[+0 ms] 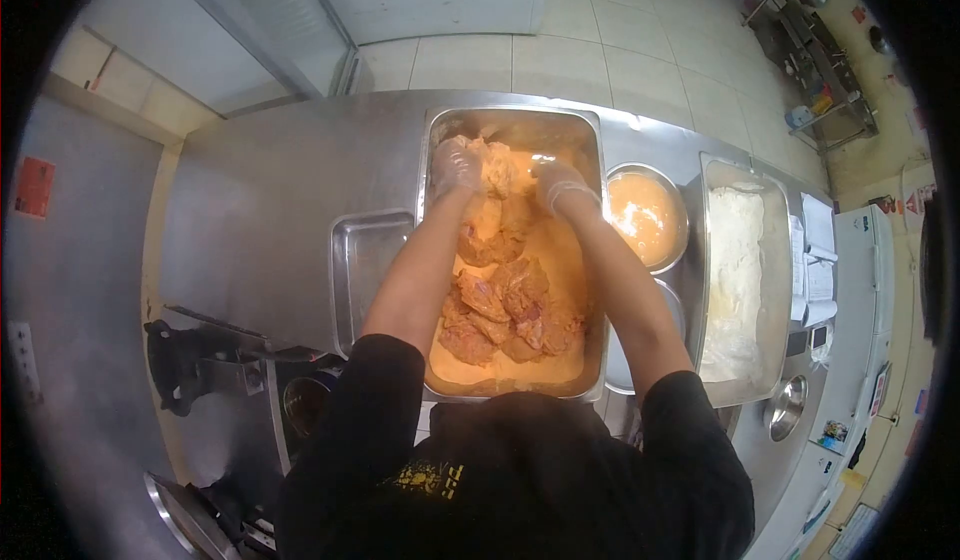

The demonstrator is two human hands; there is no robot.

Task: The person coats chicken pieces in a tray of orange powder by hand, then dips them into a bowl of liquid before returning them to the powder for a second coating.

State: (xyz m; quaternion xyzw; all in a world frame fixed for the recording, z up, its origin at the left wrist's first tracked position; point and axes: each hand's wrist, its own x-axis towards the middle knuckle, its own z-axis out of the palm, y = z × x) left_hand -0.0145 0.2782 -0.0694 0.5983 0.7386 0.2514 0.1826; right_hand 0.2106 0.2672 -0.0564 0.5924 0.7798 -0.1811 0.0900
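Observation:
A deep steel pan point(597, 360) in front of me holds orange coating and several pieces of raw meat point(515, 310), which look like chicken. Both my hands are inside its far half, in clear plastic gloves. Against the pan's far left side, my left hand point(457, 167) is closed at the edge of a coated meat piece point(497, 168). My right hand point(562, 182) is by the right wall, its fingertips low in the coating and partly hidden. More coated meat lies between my hands and me.
Right of the pan stands a round steel bowl point(645, 218) of orange liquid. Beyond it is a long tray point(772, 290) with white powder. A shallow steel tray point(345, 280) sits on the left. Papers point(818, 260) and a small metal bowl point(787, 408) are farther right.

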